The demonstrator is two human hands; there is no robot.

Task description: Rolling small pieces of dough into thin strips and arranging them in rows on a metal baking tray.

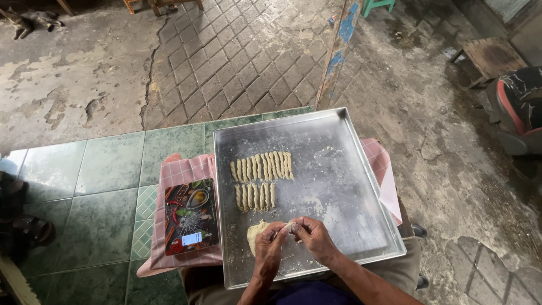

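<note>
A large metal baking tray lies across my lap and a pink checked cloth. Two rows of twisted dough strips lie on it, a longer far row and a shorter near row. A lump of pale dough sits at the tray's near edge. My left hand and my right hand meet over the tray, both pinching a small piece of dough between the fingertips.
A digital kitchen scale with a picture-printed top rests on the cloth left of the tray. Green tiled ledge lies to the left. Beyond are cracked concrete, paving, a blue-painted post, a wooden stool and a cat.
</note>
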